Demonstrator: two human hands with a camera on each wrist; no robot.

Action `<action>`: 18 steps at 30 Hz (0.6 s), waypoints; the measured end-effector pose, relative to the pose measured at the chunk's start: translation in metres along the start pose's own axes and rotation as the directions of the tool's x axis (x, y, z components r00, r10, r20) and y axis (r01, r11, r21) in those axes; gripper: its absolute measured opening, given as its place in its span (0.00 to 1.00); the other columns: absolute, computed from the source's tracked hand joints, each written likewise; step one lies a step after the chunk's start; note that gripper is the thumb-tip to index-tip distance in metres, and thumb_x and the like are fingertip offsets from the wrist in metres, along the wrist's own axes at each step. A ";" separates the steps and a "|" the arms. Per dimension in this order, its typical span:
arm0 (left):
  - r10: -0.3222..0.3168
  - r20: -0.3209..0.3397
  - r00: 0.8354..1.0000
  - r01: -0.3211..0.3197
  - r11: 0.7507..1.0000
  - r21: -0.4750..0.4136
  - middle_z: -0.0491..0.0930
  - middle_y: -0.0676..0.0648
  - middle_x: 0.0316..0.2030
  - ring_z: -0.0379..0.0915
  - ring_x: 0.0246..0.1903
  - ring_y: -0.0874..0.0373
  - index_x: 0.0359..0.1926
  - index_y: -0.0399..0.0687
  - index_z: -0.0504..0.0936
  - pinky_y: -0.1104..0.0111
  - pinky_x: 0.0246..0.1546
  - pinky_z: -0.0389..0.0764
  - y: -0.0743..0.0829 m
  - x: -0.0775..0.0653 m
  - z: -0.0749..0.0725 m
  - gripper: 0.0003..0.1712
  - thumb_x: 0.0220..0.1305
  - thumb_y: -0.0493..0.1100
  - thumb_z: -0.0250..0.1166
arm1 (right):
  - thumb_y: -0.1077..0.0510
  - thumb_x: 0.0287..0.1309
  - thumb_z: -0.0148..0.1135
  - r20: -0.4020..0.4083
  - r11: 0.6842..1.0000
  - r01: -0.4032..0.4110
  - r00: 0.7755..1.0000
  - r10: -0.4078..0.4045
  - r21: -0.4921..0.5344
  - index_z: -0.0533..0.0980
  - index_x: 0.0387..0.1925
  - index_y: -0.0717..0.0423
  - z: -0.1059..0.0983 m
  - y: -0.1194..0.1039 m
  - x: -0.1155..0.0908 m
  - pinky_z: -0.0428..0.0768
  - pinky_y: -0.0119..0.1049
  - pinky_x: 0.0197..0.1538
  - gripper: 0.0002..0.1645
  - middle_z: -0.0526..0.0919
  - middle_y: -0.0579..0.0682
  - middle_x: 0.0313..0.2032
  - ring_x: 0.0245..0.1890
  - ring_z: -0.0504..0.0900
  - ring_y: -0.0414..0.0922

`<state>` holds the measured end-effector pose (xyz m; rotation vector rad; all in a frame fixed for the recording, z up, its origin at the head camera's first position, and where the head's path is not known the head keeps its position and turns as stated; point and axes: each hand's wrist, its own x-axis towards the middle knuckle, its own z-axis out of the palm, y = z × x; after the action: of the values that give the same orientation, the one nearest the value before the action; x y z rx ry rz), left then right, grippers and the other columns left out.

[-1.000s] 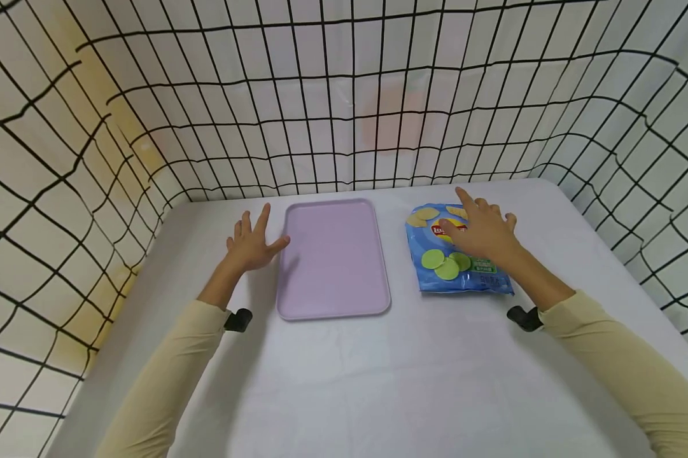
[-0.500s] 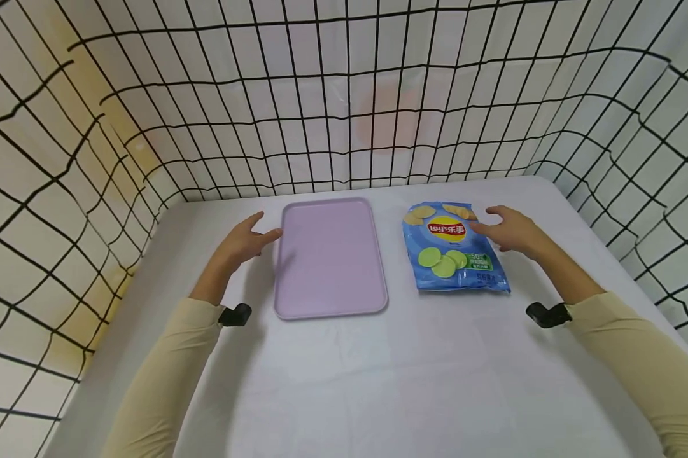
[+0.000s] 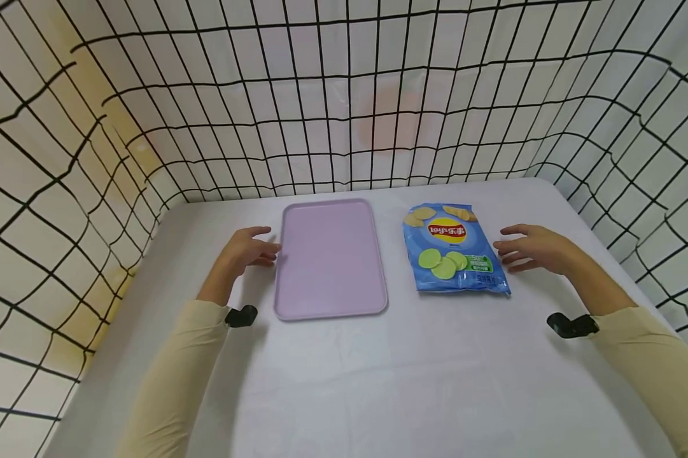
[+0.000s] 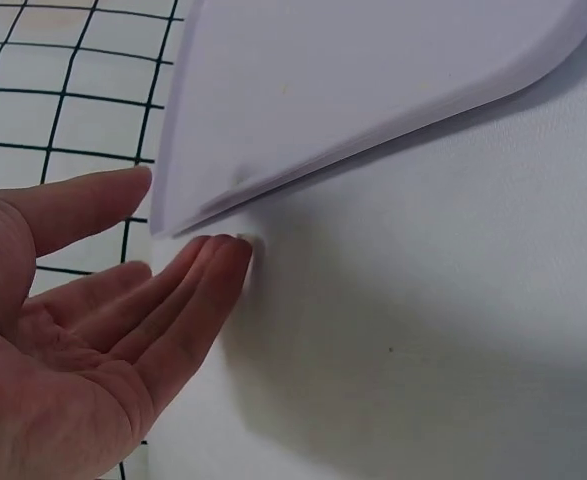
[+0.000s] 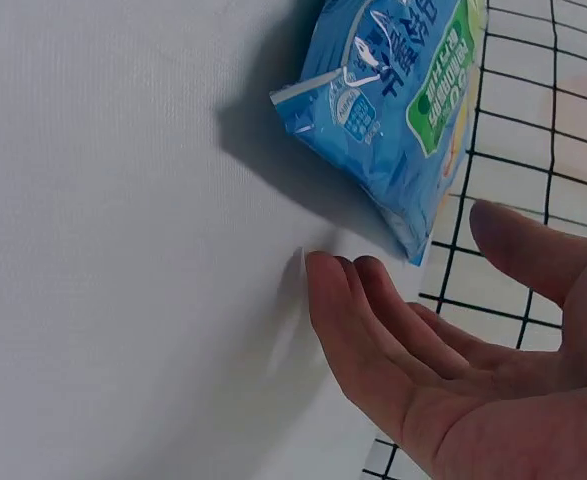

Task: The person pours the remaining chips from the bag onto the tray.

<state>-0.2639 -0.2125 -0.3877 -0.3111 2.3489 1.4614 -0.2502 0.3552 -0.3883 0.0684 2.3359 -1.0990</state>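
A shallow lilac tray (image 3: 331, 261) lies on the white table. To its right is a blue bag of Lay's chips (image 3: 455, 248), flat with its printed front up. My left hand (image 3: 249, 249) is beside the tray's left edge, fingers relaxed and thumb apart; in the left wrist view its fingertips come near the tray's rim (image 4: 373, 140) and nothing is held. Just right of the chip bag, my right hand (image 3: 535, 248) has its fingers loosely bent towards the bag. The right wrist view shows a gap between those fingers and the bag's side (image 5: 373, 120).
A black wire grid (image 3: 349, 117) backed by white cloth encloses the table at the back and both sides. White table surface (image 3: 378, 381) extends in front of the tray and bag. A small black device (image 3: 573, 326) sits at the right wrist, another (image 3: 242, 316) at the left.
My right hand has moved from over the chip bag to its right side, uncovering the print. My left hand has lowered beside the tray, its spread fingers now relaxed. Tray and bag stay put.
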 end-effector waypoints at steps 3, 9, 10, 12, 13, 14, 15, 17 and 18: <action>-0.015 0.002 1.000 0.015 1.000 -0.021 0.87 0.36 0.47 0.88 0.38 0.53 0.77 0.45 0.62 0.57 0.60 0.84 -0.004 0.002 0.000 0.40 0.68 0.39 0.67 | 0.42 0.74 0.54 0.046 0.999 -0.009 0.999 0.007 0.041 0.40 0.78 0.68 -0.001 0.003 0.002 0.85 0.50 0.60 0.53 0.62 0.76 0.69 0.60 0.79 0.59; -0.021 0.010 1.000 0.021 0.999 -0.024 0.89 0.45 0.37 0.86 0.34 0.59 0.72 0.43 0.70 0.65 0.49 0.88 -0.009 0.007 0.002 0.33 0.67 0.38 0.67 | 0.42 0.75 0.54 0.134 0.995 -0.030 0.991 0.017 0.100 0.43 0.78 0.68 -0.002 0.006 0.000 0.86 0.47 0.59 0.50 0.71 0.71 0.65 0.53 0.84 0.48; -0.020 0.010 1.000 0.021 0.999 -0.025 0.88 0.47 0.35 0.86 0.33 0.59 0.72 0.43 0.71 0.66 0.48 0.88 -0.009 0.008 0.002 0.33 0.67 0.38 0.67 | 0.43 0.75 0.53 0.149 0.994 -0.033 0.989 0.016 0.107 0.43 0.78 0.68 -0.003 0.006 -0.001 0.86 0.47 0.59 0.49 0.72 0.69 0.64 0.53 0.84 0.48; -0.022 0.010 1.000 0.022 0.999 -0.033 0.88 0.49 0.33 0.85 0.32 0.61 0.71 0.44 0.73 0.69 0.45 0.88 -0.011 0.009 0.002 0.32 0.66 0.36 0.67 | 0.45 0.76 0.53 0.180 0.991 -0.040 0.984 0.017 0.129 0.43 0.78 0.68 -0.004 0.007 -0.003 0.85 0.47 0.59 0.48 0.75 0.64 0.62 0.53 0.83 0.47; -0.022 0.010 1.000 0.022 0.999 -0.040 0.88 0.50 0.32 0.84 0.32 0.61 0.70 0.44 0.73 0.70 0.44 0.88 -0.012 0.010 0.002 0.32 0.66 0.36 0.67 | 0.46 0.76 0.53 0.195 0.988 -0.049 0.981 0.020 0.146 0.43 0.78 0.68 -0.005 0.007 -0.004 0.85 0.47 0.60 0.47 0.76 0.63 0.61 0.53 0.83 0.48; -0.022 0.011 1.000 0.022 0.999 -0.043 0.88 0.51 0.32 0.84 0.31 0.62 0.70 0.44 0.73 0.71 0.42 0.88 -0.013 0.011 0.002 0.32 0.66 0.35 0.67 | 0.47 0.76 0.53 0.207 0.985 -0.059 0.978 0.025 0.164 0.43 0.78 0.68 -0.005 0.007 -0.005 0.85 0.47 0.60 0.47 0.76 0.62 0.61 0.53 0.83 0.48; -0.020 0.013 1.000 0.021 0.999 -0.050 0.88 0.51 0.31 0.84 0.31 0.63 0.70 0.44 0.74 0.72 0.41 0.88 -0.015 0.012 0.003 0.32 0.65 0.35 0.67 | 0.48 0.76 0.53 0.217 0.982 -0.067 0.976 0.028 0.175 0.42 0.78 0.67 -0.005 0.007 -0.005 0.85 0.47 0.60 0.47 0.76 0.61 0.61 0.54 0.83 0.48; -0.014 0.015 1.000 0.015 0.998 -0.067 0.87 0.51 0.31 0.83 0.31 0.63 0.70 0.44 0.74 0.73 0.40 0.88 -0.017 0.013 0.003 0.32 0.65 0.35 0.67 | 0.49 0.76 0.53 0.231 0.975 -0.087 0.972 0.039 0.204 0.41 0.78 0.66 -0.006 0.008 -0.005 0.84 0.46 0.61 0.47 0.74 0.62 0.62 0.53 0.83 0.48; -0.009 0.017 1.000 0.010 0.997 -0.071 0.88 0.52 0.31 0.84 0.30 0.63 0.69 0.44 0.74 0.73 0.40 0.88 -0.018 0.014 0.002 0.32 0.64 0.35 0.67 | 0.49 0.76 0.53 0.234 0.971 -0.098 0.971 0.045 0.219 0.41 0.79 0.66 -0.005 0.008 -0.005 0.84 0.46 0.61 0.47 0.73 0.62 0.62 0.53 0.83 0.48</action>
<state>-0.2696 -0.2183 -0.4092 -0.3264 2.2828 1.5400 -0.2465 0.3650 -0.3887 0.1058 1.9823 -1.2657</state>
